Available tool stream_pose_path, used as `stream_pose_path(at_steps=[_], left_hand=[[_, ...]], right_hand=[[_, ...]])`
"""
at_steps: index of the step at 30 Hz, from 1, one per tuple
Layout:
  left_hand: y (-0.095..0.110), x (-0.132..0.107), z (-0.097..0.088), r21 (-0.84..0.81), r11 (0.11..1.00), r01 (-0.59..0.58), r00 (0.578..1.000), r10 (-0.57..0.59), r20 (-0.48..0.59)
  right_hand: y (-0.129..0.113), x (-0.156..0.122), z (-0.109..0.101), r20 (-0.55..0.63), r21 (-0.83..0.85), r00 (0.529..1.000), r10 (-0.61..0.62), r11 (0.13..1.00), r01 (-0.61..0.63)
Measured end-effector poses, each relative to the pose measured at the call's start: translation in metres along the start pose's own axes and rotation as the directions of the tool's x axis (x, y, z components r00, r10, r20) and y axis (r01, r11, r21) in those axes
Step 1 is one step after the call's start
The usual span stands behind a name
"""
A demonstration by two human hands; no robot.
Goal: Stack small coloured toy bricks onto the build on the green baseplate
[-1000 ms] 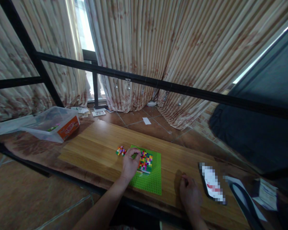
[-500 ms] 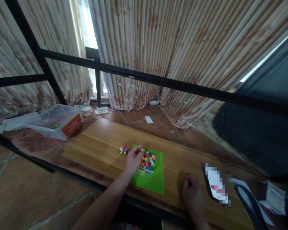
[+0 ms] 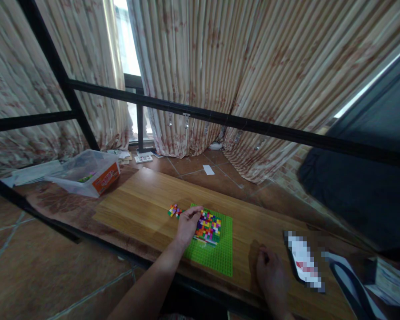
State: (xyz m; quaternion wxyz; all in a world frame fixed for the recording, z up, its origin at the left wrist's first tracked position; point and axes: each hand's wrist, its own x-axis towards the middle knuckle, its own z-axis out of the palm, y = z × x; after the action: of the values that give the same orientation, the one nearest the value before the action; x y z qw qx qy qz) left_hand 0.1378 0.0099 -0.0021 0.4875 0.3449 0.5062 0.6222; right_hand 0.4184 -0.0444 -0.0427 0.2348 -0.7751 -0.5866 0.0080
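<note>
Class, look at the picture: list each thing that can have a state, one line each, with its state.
brick patch: seated on the green baseplate, covering part of it.
green baseplate: flat on the table.
loose bricks: on the table, off the baseplate.
left hand: fingertips at the brick patch, grip unclear.
right hand: curled shut, resting on the table.
plastic box: lid unclear.

The baseplate (image 3: 220, 260) is lying at lower centre of the frame on the tabletop (image 3: 140, 202). A brick cluster (image 3: 209, 226) is sitting on the plate's upper left part, and loose bricks (image 3: 174, 210) are lying just left of it. The left hand (image 3: 187, 224) is resting against the cluster's left edge. The right hand (image 3: 271, 278) is resting on the tabletop, lower right of the plate. A packet (image 3: 305, 262) is lying further right. A storage box (image 3: 83, 174) is standing at mid left.
</note>
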Motion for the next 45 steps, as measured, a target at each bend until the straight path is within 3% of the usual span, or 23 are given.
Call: stream_pose_path(at_steps=[9, 16, 24, 32, 36, 38, 41, 45], left_hand=[[-0.002, -0.001, -0.009, -0.011, 0.999, 0.032, 0.999, -0.032, -0.034], [0.001, -0.002, -0.005, -0.020, 1.000, 0.006, 1.000, -0.006, 0.003], [0.000, -0.015, 0.004, 0.296, 0.950, -0.098, 0.995, 0.104, -0.004], [-0.001, -0.037, 0.004, 0.404, 0.915, -0.020, 0.994, -0.025, 0.107], [-0.003, -0.045, 0.000, 0.471, 0.881, -0.051, 0.985, -0.034, 0.170], [-0.005, -0.047, -0.003, 0.490, 0.867, -0.091, 0.980, -0.009, 0.197], [-0.008, -0.048, -0.005, 0.501, 0.857, -0.122, 0.980, 0.023, 0.199], [-0.012, -0.047, -0.004, 0.494, 0.858, -0.144, 0.981, 0.056, 0.188]], right_hand=[[0.001, 0.000, 0.001, 0.015, -0.041, 1.000, 0.014, 0.999, -0.014], [0.003, 0.000, 0.004, -0.012, -0.004, 1.000, -0.001, 1.000, 0.001], [0.005, 0.000, 0.004, -0.023, 0.006, 1.000, -0.002, 1.000, 0.002], [0.006, -0.001, 0.004, 0.000, 0.026, 1.000, 0.011, 1.000, -0.011], [0.008, 0.005, -0.004, 0.019, 0.099, 0.998, 0.059, 0.993, -0.060], [-0.006, 0.011, -0.013, 0.020, 0.181, 0.997, 0.081, 0.980, -0.083], [-0.057, 0.023, -0.025, 0.011, 0.331, 0.998, 0.063, 0.942, -0.063], [-0.140, 0.037, -0.023, 0.043, 0.537, 0.975, -0.217, 0.828, 0.160]])
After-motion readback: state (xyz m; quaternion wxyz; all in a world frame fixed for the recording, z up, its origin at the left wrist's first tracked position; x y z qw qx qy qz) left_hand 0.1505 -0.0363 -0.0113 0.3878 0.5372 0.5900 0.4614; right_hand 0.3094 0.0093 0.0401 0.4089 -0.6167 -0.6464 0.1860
